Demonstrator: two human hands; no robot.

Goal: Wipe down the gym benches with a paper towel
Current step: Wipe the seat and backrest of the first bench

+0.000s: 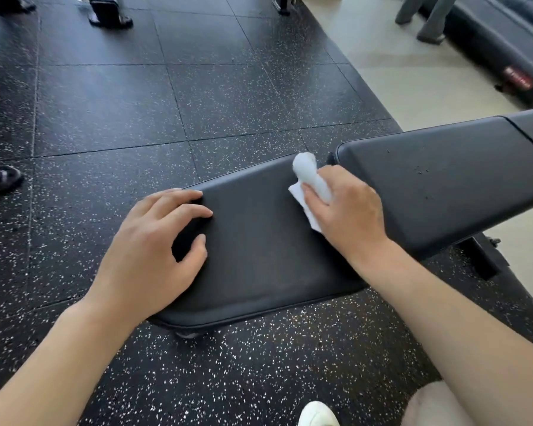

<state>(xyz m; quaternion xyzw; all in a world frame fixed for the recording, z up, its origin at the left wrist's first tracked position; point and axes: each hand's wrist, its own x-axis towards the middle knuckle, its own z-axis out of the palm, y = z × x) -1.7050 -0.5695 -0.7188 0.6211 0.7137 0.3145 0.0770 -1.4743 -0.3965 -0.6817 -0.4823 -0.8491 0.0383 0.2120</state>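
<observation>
Head view: both hands on the black bench seat pad (259,256), paper towel at its far right corner.

Right hand (348,210) grips a white paper towel (308,182) — fingers curled round the bunched part, a flat corner of the sheet trailing onto the seat pad beside the gap to the back pad (443,182). Left hand (154,247) rests on the seat pad's left edge — fingers slightly spread and bent, fingertips on the vinyl, thumb apart from them, holding nothing. Back pad tilts up to the right; small specks show on its surface. Bench stands on speckled black rubber floor tiles (136,118). A white shoe (317,415) sits at the bottom edge.
</observation>
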